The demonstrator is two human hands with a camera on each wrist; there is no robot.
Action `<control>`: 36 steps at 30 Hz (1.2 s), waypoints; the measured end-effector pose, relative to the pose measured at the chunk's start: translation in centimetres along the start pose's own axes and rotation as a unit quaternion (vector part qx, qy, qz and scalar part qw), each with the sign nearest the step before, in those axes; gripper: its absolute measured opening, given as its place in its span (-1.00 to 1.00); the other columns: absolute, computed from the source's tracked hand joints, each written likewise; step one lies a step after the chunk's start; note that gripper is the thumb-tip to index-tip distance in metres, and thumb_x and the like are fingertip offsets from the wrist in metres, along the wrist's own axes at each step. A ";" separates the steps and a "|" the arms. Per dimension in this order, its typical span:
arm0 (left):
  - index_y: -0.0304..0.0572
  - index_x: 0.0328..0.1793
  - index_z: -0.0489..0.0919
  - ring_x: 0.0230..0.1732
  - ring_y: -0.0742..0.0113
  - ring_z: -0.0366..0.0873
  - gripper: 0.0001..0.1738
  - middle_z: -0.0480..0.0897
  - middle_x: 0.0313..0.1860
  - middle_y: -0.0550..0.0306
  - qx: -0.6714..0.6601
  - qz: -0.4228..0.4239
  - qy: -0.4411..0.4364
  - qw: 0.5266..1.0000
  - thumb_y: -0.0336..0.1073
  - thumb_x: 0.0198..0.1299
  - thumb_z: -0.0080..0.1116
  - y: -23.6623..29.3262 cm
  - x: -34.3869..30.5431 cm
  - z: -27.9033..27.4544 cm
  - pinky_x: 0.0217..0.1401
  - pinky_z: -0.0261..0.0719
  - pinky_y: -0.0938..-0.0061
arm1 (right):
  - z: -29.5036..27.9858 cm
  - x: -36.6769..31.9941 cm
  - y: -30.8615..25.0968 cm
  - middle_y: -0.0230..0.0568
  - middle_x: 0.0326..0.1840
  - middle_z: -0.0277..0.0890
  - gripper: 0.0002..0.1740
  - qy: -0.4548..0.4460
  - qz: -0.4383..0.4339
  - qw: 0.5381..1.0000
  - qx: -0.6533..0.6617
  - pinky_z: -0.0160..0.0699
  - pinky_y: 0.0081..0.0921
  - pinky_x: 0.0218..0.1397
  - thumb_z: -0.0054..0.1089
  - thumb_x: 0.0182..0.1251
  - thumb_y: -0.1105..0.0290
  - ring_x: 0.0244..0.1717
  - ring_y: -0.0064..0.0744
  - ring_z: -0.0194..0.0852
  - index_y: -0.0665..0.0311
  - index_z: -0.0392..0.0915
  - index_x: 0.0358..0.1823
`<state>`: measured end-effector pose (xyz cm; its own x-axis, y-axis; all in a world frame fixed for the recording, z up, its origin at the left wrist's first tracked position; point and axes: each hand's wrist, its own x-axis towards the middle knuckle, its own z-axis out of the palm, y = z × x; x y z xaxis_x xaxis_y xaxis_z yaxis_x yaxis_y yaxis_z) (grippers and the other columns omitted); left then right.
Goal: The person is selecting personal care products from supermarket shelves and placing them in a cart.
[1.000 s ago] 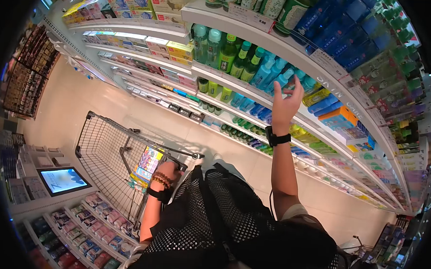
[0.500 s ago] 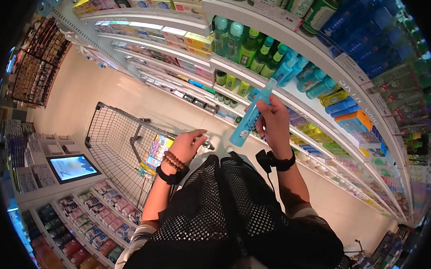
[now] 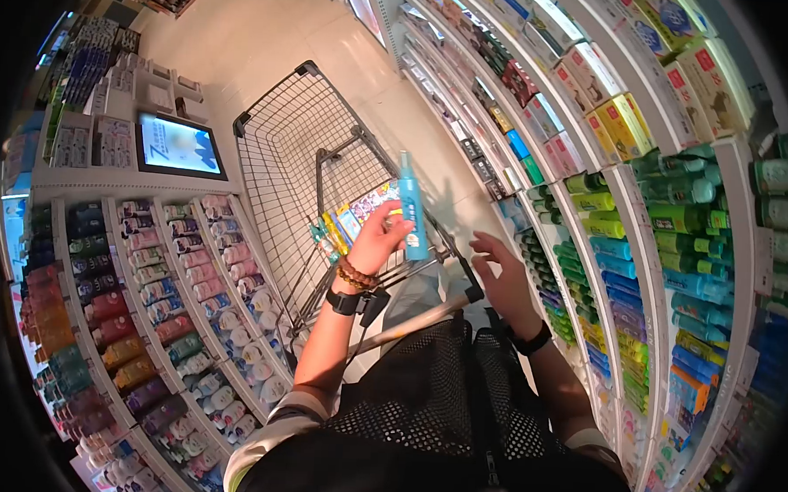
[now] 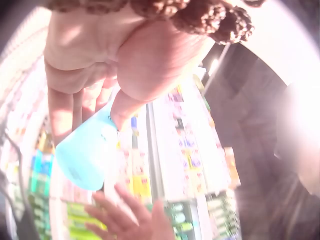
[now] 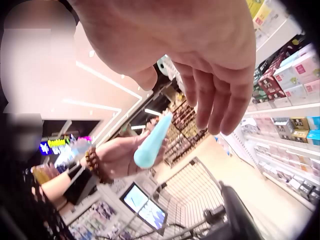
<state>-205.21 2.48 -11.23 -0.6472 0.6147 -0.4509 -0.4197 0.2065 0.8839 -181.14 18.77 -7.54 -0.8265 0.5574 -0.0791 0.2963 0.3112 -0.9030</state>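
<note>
A light blue bottle with a narrow clear cap (image 3: 412, 213) stands nearly upright in the head view, above the cart's handle end. My left hand (image 3: 381, 242) holds it between thumb and fingers. The left wrist view shows the bottle's base (image 4: 86, 154) below the left hand (image 4: 115, 60). To the right of the bottle, apart from it, my right hand (image 3: 505, 284) is empty with relaxed, slightly bent fingers. In the right wrist view the right hand (image 5: 200, 65) hangs over the scene, with the bottle (image 5: 154, 142) beyond it in the left hand.
A wire shopping cart (image 3: 283, 166) stands ahead, its handle bar (image 3: 417, 322) close to my body. Shelves of bottles and boxes (image 3: 623, 124) run along the right. More shelves (image 3: 158, 324) and a lit screen (image 3: 180, 147) are on the left. Tiled floor (image 3: 272, 21) lies beyond the cart.
The bottle has passed from my right hand to my left, and my right hand has let go. The view has turned from the right shelves toward the cart.
</note>
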 end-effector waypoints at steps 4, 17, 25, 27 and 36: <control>-0.24 0.07 0.43 -0.09 0.30 0.65 -0.69 0.58 -0.13 0.15 0.052 0.062 0.200 0.977 -0.45 0.32 0.33 -9.0 12.0 -13.1 -0.12 0.80 0.31 | 4.9 0.0 1.9 -0.11 0.08 0.64 -0.56 -0.076 -0.052 0.990 -0.102 0.51 -0.19 0.30 0.31 0.35 0.28 0.20 0.00 0.52 0.27 0.59 0.21; -0.34 0.10 0.56 -0.13 0.01 0.76 -0.59 0.75 -0.10 -0.14 0.123 -0.195 0.211 0.950 -0.27 0.24 0.42 -33.7 40.2 -14.1 -0.09 0.73 0.20 | 7.3 1.7 3.2 -0.28 -0.12 0.68 -0.59 -0.078 -0.033 0.939 -0.334 0.64 -0.14 0.18 0.38 0.02 0.27 0.09 -0.19 0.54 0.19 0.73 -0.04; -0.29 0.07 0.66 -0.27 0.15 0.77 -0.56 0.79 -0.30 -0.03 0.395 -0.105 0.247 0.879 -0.16 0.18 0.47 -30.7 40.8 -12.0 -0.17 0.70 0.27 | 7.5 2.1 3.7 -0.31 -0.14 0.70 -0.62 -0.075 -0.034 0.941 -0.327 0.66 -0.16 0.21 0.35 0.05 0.28 0.09 -0.23 0.56 0.18 0.73 -0.06; -0.30 0.09 0.68 -0.31 0.18 0.78 -0.54 0.79 -0.39 0.00 0.327 -0.184 0.189 0.907 -0.17 0.16 0.48 -30.0 40.1 -12.2 -0.14 0.71 0.32 | 7.1 2.0 3.5 -0.31 -0.15 0.70 -0.62 -0.068 -0.038 0.945 -0.319 0.66 -0.17 0.21 0.35 0.04 0.29 0.10 -0.24 0.56 0.18 0.73 -0.06; -0.39 0.04 0.74 -0.26 0.05 0.78 -0.58 0.80 -0.26 -0.17 0.395 -0.081 0.015 0.915 -0.17 0.20 0.36 -29.5 34.8 -16.8 -0.18 0.71 0.28 | 5.7 3.7 3.5 -0.28 -0.12 0.63 -0.57 -0.036 -0.065 0.969 -0.237 0.66 -0.23 0.19 0.36 0.06 0.40 0.13 -0.18 0.61 0.18 0.67 0.04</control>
<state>-226.02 5.00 -55.03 -0.6384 0.5087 -0.5776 0.0711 0.7862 0.6138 -185.91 17.58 -13.35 -0.8977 0.4401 -0.0214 0.3594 0.7033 -0.6133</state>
